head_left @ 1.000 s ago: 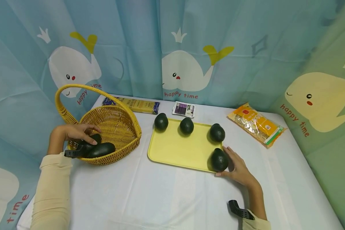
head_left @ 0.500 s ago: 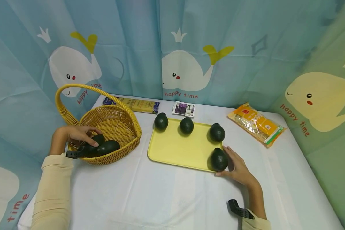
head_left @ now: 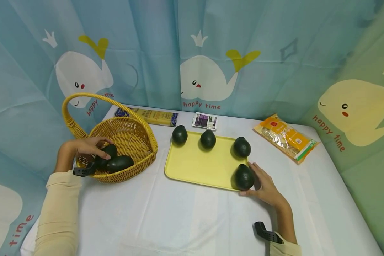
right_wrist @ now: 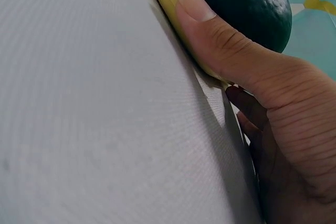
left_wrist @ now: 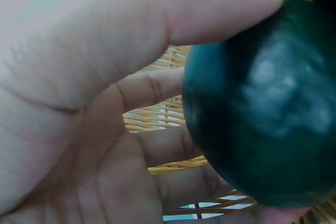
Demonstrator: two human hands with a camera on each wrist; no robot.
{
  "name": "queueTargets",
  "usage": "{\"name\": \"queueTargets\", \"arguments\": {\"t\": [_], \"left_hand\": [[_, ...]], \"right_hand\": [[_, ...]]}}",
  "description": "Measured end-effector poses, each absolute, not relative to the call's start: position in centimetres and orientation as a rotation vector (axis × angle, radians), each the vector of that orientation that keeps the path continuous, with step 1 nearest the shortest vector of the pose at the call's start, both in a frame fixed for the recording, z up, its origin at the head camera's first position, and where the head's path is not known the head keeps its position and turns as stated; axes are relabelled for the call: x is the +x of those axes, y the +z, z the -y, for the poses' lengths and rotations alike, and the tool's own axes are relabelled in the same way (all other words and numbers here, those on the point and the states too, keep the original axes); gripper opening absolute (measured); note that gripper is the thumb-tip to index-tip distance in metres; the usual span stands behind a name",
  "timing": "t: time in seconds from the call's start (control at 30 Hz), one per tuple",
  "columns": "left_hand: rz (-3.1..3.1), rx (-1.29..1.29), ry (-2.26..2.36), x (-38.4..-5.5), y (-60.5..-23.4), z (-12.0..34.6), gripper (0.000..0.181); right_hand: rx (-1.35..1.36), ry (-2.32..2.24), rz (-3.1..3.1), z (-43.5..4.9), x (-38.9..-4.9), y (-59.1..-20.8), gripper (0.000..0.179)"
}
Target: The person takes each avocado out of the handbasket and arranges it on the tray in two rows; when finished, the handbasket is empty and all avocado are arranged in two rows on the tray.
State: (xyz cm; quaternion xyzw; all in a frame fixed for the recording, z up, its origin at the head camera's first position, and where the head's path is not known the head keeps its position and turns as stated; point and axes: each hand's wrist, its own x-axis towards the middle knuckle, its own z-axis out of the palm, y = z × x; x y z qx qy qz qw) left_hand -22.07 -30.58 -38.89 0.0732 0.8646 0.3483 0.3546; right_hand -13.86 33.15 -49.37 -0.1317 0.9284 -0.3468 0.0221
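Inside the yellow wicker basket (head_left: 144, 164), my left hand (head_left: 89, 146) grips a dark green avocado (left_wrist: 268, 108), thumb on top and fingers around its far side and beneath. A second avocado (head_left: 121, 163) lies against it in the basket. On the right, my right hand (head_left: 266, 188) holds the near right corner of a yellow tray (head_left: 198, 163), its thumb (right_wrist: 197, 6) on the front rim and its fingers along the right side. Beside that hand an avocado (head_left: 244, 177) stands on the tray corner. Three more stand along the tray's back and right edges, one being the back-left avocado (head_left: 179, 135).
Behind the basket lies a long yellow packet (head_left: 156, 117). A small white and purple packet (head_left: 204, 121) is behind the tray. An orange bag (head_left: 284, 138) lies at the back right. The basket's tall handle (head_left: 115, 103) arches over it. A printed curtain (head_left: 160, 64) surrounds the table.
In the basket, the second avocado shifted right, then settled. My left hand has turned the avocado it holds slightly, and more of it shows. The right hand and tray have stayed put.
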Motion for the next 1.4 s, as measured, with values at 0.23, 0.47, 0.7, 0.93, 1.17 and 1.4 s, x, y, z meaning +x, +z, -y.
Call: {"name": "queueTargets", "arguments": {"t": [0.23, 0.47, 0.7, 0.93, 1.17, 1.4], "left_hand": [[-2.336, 0.212, 0.944, -22.1, -38.8, 30.6, 0.079], [-2.434, 0.252, 1.004, -21.8, -38.3, 30.1, 0.075], [-2.487, 0.283, 1.060, -21.8, -37.4, 29.6, 0.074], [-2.514, 0.312, 1.097, -21.5, -36.9, 29.1, 0.075], [-2.449, 0.331, 1.217, -21.3, -36.5, 28.7, 0.075], [-2.364, 0.383, 1.329, -21.2, -36.1, 27.6, 0.069]], "right_hand": [[-0.395, -1.066, -2.879, -33.2, -13.8, -49.4, 0.116], [-0.387, -1.023, -2.900, -33.2, -13.7, -49.5, 0.116], [-0.382, -1.027, -2.896, -33.2, -13.7, -49.5, 0.116], [-0.375, -1.032, -2.887, -33.1, -13.7, -49.3, 0.116], [-0.366, -1.027, -2.888, -33.0, -13.6, -49.3, 0.116], [-0.367, -1.022, -2.893, -33.0, -13.6, -49.2, 0.115]]}}
